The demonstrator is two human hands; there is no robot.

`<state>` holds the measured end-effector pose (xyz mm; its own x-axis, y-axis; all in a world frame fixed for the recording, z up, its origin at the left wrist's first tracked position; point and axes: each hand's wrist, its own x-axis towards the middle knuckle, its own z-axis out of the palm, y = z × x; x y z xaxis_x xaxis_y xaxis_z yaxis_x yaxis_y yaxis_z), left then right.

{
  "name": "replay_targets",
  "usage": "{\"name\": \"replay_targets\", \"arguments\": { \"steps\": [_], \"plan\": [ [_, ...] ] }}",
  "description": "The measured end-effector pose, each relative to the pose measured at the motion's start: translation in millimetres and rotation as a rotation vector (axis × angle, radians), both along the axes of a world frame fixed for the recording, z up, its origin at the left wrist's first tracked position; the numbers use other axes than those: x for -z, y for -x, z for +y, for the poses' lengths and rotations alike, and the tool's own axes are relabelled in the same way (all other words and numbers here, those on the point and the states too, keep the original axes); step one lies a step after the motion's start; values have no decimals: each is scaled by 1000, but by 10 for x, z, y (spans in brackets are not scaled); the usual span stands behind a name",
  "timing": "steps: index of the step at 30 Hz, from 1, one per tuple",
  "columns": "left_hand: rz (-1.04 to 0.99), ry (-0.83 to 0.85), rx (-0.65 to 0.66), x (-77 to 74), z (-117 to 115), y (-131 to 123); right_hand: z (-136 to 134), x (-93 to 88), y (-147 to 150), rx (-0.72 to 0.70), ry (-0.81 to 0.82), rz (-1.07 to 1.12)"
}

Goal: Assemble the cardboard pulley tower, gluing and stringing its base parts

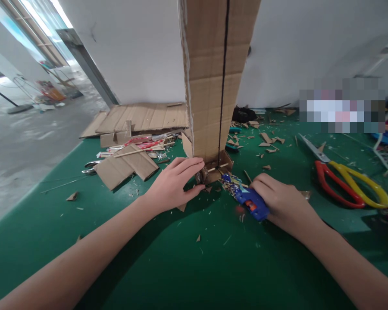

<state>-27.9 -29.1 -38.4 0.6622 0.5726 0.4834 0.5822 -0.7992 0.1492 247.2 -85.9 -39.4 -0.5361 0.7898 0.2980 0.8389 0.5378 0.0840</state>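
Cardboard offcuts [126, 170] lie left on the green desk [181, 267]. Left hand [173, 185] is at the foot of the upright cardboard column [213, 86], mid-desk: grip apart, fingers flat on its face. Right hand [283, 200]: grip clamped on the blue glue gun [248, 200], nozzle at the column's foot. Red-yellow scissors [349, 181] lie far right.

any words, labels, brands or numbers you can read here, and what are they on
No text can be read anywhere.
Blue glue gun in the right hand: speckled coloured print near its nozzle, too blurred to read.
Red and white wrappers beside the flat cardboard sheets: print too small to read.
Tall cardboard column: only a dark line, no words.
Pixelated patch at right: nothing legible.
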Motion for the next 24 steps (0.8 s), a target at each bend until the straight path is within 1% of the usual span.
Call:
{"name": "replay_targets", "arguments": {
  "steps": [11,17,21,24],
  "plan": [
    [-14,-8,-4,0,1,-10,-13,-2,4,21,-15,-23],
    [-11,-14,-2,8,12,-8,-22,-11,-6,10,-20,-24],
    [32,-13,-30,4,32,26,-46,-47,-118,-21,-71,45],
    [51,-6,-80,-4,47,61,-47,-67,-315,-54,-148,127]
  ]
}}
